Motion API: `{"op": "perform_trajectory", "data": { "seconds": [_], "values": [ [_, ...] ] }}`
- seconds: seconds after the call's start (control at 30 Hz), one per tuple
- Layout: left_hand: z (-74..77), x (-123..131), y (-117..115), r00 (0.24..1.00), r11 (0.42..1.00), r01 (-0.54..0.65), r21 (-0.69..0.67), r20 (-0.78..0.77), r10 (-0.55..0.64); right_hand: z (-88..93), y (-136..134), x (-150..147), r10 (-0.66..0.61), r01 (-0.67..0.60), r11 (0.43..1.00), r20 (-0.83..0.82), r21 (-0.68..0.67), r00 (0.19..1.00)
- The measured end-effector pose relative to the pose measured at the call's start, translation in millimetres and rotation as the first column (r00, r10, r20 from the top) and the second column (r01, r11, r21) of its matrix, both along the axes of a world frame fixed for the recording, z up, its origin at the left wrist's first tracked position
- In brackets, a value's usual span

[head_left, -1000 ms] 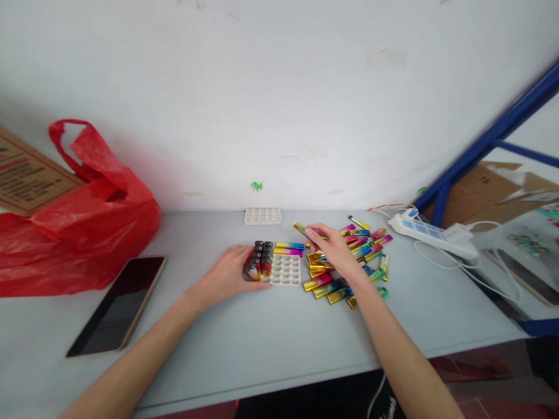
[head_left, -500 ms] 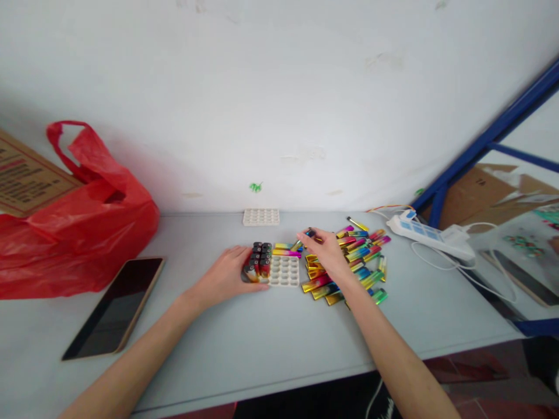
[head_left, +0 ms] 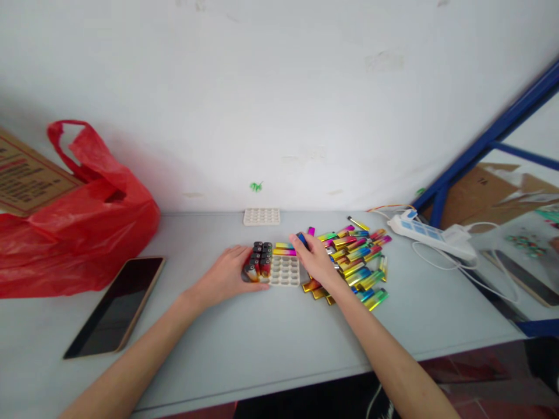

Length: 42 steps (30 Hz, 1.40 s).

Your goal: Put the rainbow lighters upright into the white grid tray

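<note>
Head view: right grip point(head_left: 318, 260) pinches 1 lighter point(head_left: 301, 239), left grip point(head_left: 223, 273) clasps standing lighters point(head_left: 264, 265); box point(head_left: 466, 198) reads "7A".

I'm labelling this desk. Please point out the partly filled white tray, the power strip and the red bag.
Partly filled white tray point(head_left: 285, 272): head view, on its empty cells.
Power strip point(head_left: 427, 234): head view, on its top face.
Red bag point(head_left: 94, 227): head view, on its front side.

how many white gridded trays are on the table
2: the front tray, beside the left hand, and the back tray, near the wall. None seem hidden.
</note>
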<state>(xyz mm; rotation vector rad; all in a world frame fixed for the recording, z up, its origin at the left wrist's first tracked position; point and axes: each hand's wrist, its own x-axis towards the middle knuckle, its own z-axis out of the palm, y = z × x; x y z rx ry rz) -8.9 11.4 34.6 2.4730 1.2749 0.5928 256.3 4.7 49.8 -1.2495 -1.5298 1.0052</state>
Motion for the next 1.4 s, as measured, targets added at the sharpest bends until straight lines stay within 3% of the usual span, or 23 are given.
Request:
{"op": "perform_trajectory", "data": {
  "seconds": [0.1,0.23,0.47,1.07,1.2,1.3,1.4],
  "values": [
    [0.3,0.0,-0.3,1.000,1.000,-0.001,-0.003,-0.005,0.001,6.1,-4.5,-0.3,-0.069,0.054,0.992,0.128,0.118,0.989],
    [-2.6,-0.6,1.9,1.000,1.000,-0.001,-0.002,0.005,0.001,8.8,-9.1,-2.5,-0.092,0.068,0.990,0.194,0.127,0.977],
    [-5.5,-2.2,2.5,1.000,1.000,0.001,-0.016,0.001,-0.001,-0.5,-9.0,-9.3,-0.113,0.074,0.983,0.236,0.169,0.965],
    [-0.5,0.7,1.7,1.000,1.000,0.011,0.001,0.008,-0.011,5.1,-14.7,-8.7,-0.105,0.040,0.977,0.307,0.211,0.946],
    [-0.4,1.0,1.4,1.000,1.000,0.003,-0.006,0.013,-0.003,15.3,-17.8,-4.0,0.041,-0.118,0.968,0.327,0.220,0.944],
    [1.9,-0.4,2.0,1.000,1.000,0.005,-0.024,-0.006,-0.005,22.7,-21.0,1.0,0.142,-0.283,0.910,0.413,0.304,0.900],
    [7.7,-4.1,2.9,0.999,0.998,0.039,-0.058,-0.025,-0.041,26.3,-23.9,4.2,0.166,-0.361,0.875,0.500,0.324,0.850]
  ]
}}
